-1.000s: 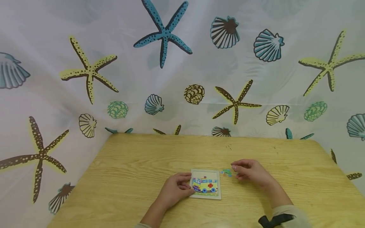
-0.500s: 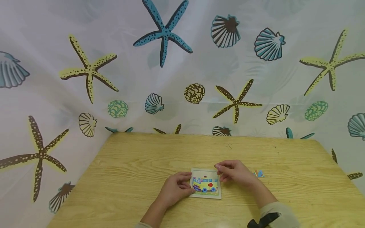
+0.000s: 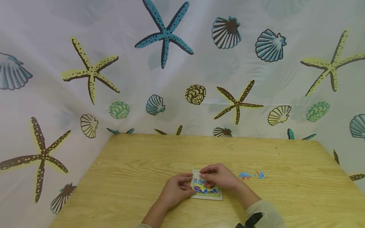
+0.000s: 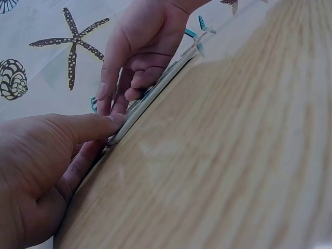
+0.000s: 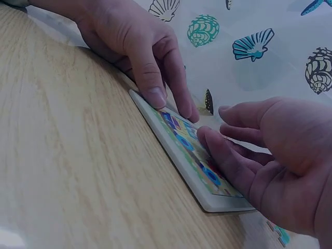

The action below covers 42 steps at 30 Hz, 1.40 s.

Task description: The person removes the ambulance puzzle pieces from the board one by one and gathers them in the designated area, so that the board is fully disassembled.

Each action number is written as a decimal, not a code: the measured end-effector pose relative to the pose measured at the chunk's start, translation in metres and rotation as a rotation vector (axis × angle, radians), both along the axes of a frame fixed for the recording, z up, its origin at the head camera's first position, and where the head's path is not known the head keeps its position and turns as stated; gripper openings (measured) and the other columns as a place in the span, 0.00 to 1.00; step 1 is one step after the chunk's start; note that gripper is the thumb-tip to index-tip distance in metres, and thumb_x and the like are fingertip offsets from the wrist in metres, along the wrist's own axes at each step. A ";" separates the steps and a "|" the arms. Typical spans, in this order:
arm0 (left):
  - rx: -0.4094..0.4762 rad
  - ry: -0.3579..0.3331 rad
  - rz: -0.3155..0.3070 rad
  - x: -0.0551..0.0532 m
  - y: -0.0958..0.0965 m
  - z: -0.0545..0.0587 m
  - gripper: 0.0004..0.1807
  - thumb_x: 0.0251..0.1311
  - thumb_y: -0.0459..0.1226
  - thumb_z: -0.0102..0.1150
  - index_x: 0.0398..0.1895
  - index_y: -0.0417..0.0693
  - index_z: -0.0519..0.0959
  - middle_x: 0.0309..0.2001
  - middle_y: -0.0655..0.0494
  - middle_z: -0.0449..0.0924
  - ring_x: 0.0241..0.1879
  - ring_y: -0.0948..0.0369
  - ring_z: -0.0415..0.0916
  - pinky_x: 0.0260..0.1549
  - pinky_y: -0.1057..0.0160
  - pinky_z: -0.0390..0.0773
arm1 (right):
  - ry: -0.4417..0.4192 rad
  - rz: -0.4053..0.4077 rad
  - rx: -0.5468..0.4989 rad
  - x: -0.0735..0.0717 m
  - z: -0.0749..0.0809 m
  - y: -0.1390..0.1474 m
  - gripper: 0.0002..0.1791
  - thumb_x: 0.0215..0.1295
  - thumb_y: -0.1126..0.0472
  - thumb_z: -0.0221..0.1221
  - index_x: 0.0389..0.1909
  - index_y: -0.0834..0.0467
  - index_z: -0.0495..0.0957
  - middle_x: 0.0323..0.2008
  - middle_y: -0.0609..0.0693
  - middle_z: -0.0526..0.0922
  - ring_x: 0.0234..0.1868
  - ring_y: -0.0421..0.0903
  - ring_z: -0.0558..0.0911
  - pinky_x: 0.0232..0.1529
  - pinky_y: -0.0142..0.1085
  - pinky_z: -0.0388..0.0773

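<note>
A small square jigsaw board (image 3: 209, 198) with a pale rim and a yellow ambulance picture lies on the wooden table. My left hand (image 3: 176, 191) holds its left side, with the thumb (image 5: 154, 97) on the near rim and the fingers at the far side. Over the board's upper part reaches my right hand (image 3: 220, 177), its thumb and index finger bent toward each other near the upper left. Whether a piece is between those fingertips is hidden. The right hand covers part of the ambulance.
To the right of the board lie loose jigsaw pieces, a blue one (image 3: 244, 175) and a blue-and-orange one (image 3: 260, 174). Another piece is partly hidden behind the right hand. A white curtain (image 3: 182, 76) printed with starfish and shells hangs along the table's back and sides.
My right hand has moved left from the loose pieces to above the board, uncovering pieces behind it. My left hand stays at the board's left side.
</note>
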<state>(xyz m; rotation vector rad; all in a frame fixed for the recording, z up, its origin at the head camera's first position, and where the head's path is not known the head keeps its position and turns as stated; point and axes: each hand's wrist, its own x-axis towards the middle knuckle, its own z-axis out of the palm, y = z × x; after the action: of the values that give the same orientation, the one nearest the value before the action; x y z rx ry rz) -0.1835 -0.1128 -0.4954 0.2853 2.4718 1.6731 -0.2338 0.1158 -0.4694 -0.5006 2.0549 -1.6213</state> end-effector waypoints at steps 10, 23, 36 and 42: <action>0.035 0.010 -0.002 0.001 0.000 0.000 0.27 0.53 0.34 0.75 0.57 0.36 0.80 0.64 0.46 0.76 0.42 0.61 0.81 0.40 0.72 0.83 | 0.083 0.016 0.053 0.000 -0.004 -0.005 0.15 0.71 0.63 0.59 0.52 0.69 0.80 0.40 0.57 0.85 0.31 0.41 0.83 0.31 0.32 0.82; 0.047 0.019 -0.014 0.003 0.001 0.000 0.27 0.53 0.34 0.75 0.57 0.34 0.80 0.64 0.45 0.76 0.42 0.60 0.81 0.40 0.72 0.83 | 0.220 -0.003 0.114 0.001 -0.002 -0.008 0.10 0.65 0.68 0.63 0.46 0.65 0.82 0.41 0.57 0.86 0.34 0.42 0.82 0.30 0.30 0.80; 0.052 0.013 -0.006 0.002 0.001 -0.001 0.28 0.53 0.34 0.75 0.58 0.35 0.80 0.63 0.45 0.77 0.42 0.60 0.82 0.39 0.72 0.83 | 0.169 -0.046 0.070 0.004 -0.005 -0.008 0.13 0.65 0.66 0.65 0.49 0.66 0.82 0.43 0.59 0.86 0.36 0.43 0.84 0.29 0.33 0.80; 0.027 -0.004 0.004 0.001 0.001 0.001 0.28 0.54 0.35 0.74 0.59 0.38 0.80 0.62 0.47 0.78 0.41 0.62 0.81 0.40 0.72 0.83 | 0.135 -0.058 0.023 0.002 -0.009 -0.007 0.15 0.64 0.66 0.65 0.50 0.68 0.81 0.44 0.58 0.87 0.40 0.43 0.86 0.41 0.30 0.84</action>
<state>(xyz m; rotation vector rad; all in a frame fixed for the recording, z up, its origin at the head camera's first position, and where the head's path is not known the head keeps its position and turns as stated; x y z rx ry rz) -0.1821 -0.1117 -0.4946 0.2800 2.4501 1.7073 -0.2318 0.1084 -0.4784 -0.5620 2.2024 -1.6355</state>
